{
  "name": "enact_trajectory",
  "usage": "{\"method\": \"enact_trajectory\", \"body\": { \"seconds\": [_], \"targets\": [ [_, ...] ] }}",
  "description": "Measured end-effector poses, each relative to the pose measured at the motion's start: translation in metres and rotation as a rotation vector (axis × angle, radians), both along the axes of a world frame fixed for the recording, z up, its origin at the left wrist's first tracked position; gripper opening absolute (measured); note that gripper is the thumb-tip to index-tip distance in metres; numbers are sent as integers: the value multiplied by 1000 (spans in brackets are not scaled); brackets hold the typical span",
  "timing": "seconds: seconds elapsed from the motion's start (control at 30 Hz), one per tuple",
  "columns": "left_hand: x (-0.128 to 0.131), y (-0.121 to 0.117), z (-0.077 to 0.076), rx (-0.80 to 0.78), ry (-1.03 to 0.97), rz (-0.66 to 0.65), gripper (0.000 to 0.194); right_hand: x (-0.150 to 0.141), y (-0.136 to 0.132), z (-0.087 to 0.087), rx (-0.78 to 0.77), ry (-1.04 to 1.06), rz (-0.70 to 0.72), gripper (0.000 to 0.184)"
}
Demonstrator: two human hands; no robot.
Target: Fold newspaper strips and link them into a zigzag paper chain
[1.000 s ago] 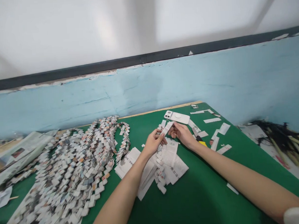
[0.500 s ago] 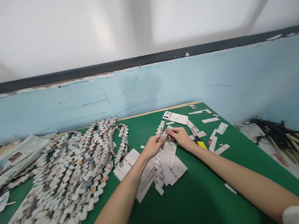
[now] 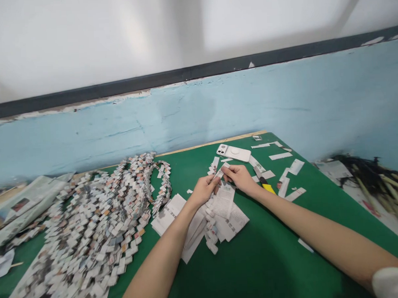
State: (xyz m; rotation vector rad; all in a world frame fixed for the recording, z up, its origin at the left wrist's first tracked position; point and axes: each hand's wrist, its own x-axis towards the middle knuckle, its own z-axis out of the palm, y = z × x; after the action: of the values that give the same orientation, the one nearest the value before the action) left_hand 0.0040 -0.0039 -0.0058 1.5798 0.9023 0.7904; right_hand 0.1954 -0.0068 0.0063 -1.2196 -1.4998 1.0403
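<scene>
Pinches a paper strip [image 3: 223,169] between closed fingertips of left hand [image 3: 202,191] and right hand [image 3: 241,177], just nearer than the phone [image 3: 235,153]; has loose slips [image 3: 280,156] right of the phone.

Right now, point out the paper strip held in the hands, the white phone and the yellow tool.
Paper strip [image 3: 222,171]: head view, on its exposed face.
White phone [image 3: 234,153]: head view, on the middle of its back.
Yellow tool [image 3: 268,188]: head view, on its yellow part.

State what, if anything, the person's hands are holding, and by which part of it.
A narrow strip of printed paper: the left hand has its near end in a thumb-and-finger grip; the right hand pinches its farther part.
</scene>
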Motion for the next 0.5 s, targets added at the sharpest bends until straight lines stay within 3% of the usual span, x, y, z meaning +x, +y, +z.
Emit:
{"method": "enact_trajectory", "body": {
  "seconds": [0.2,0.27,0.37,0.5],
  "targets": [
    [2,3,-4,-49,-34,-3,54,7,6,-2,128,138,-296,56],
    [1,5,-6,-51,-48,-5,55,9,7,-1,143,147,-328,56],
    [0,6,-9,-54,-77,-13,55,5,5,1,90,182,-255,51],
    [-2,5,-7,-13,-74,-63,55,-5,0,4,3,123,33,42]
  ]
}}
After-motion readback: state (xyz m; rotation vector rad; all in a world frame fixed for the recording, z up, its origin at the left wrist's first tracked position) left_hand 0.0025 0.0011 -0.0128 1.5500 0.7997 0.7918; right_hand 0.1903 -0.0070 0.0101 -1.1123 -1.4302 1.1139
